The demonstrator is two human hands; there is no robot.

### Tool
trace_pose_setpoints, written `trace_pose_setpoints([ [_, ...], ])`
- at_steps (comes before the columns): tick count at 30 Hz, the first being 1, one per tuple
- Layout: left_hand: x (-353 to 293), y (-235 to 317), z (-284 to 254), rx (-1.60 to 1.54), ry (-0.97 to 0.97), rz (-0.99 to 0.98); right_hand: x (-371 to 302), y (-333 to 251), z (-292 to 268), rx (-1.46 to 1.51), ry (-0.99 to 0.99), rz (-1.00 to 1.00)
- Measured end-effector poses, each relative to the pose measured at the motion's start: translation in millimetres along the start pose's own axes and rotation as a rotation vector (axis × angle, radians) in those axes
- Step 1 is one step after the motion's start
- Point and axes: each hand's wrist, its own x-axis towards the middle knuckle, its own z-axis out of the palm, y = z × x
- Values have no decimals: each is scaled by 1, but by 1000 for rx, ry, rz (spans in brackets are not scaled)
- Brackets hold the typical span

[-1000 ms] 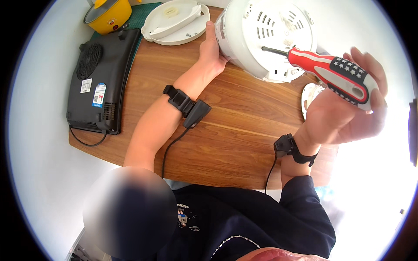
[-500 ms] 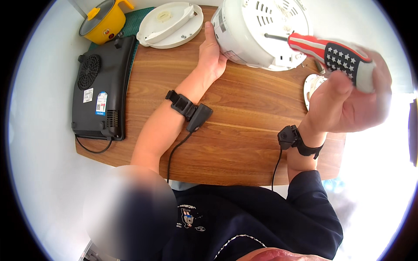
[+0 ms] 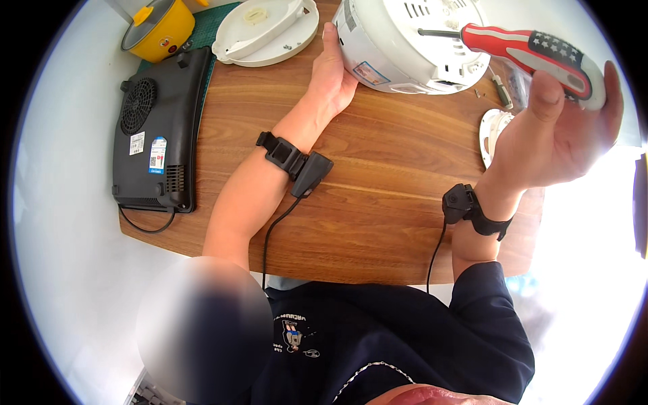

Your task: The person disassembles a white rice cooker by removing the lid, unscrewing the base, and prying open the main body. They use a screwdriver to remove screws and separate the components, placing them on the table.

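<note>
A white rounded appliance (image 3: 391, 50), which looks like a rice cooker, lies tipped with its slotted base toward the right. My left hand (image 3: 332, 77) holds its left side, the thumb pointing up along the wall. In my right hand (image 3: 567, 128) is a screwdriver (image 3: 513, 47) with a red, white and dark star-patterned handle. The fingers curl round the handle's butt end, the thumb beneath it. Its dark shaft runs left to the base; whether the tip sits in a screw cannot be made out.
At the back left, a white lid-like part (image 3: 266, 34) bears small screws, beside a yellow pot (image 3: 158, 34) on a green mat (image 3: 214, 27). A black induction cooker (image 3: 158, 128) stands at left. Right of the appliance lie a small tool (image 3: 502, 91) and a white round part (image 3: 493, 131).
The screwdriver handle has turned and shifted slightly right and up, with my right hand opening a little around it. The appliance sits slightly higher in view, still held by my left hand.
</note>
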Motion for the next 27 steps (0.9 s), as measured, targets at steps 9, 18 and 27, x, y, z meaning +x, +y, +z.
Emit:
trace_pose_setpoints([
  [9,1,1,-1,2,17,-7,21,6,-16,79,-138,77],
  [18,5,-3,-7,28,19,-9,23,-32,38,150,151,236],
  [27,4,-3,0,54,1,15,7,-4,-13,-31,-72,10],
])
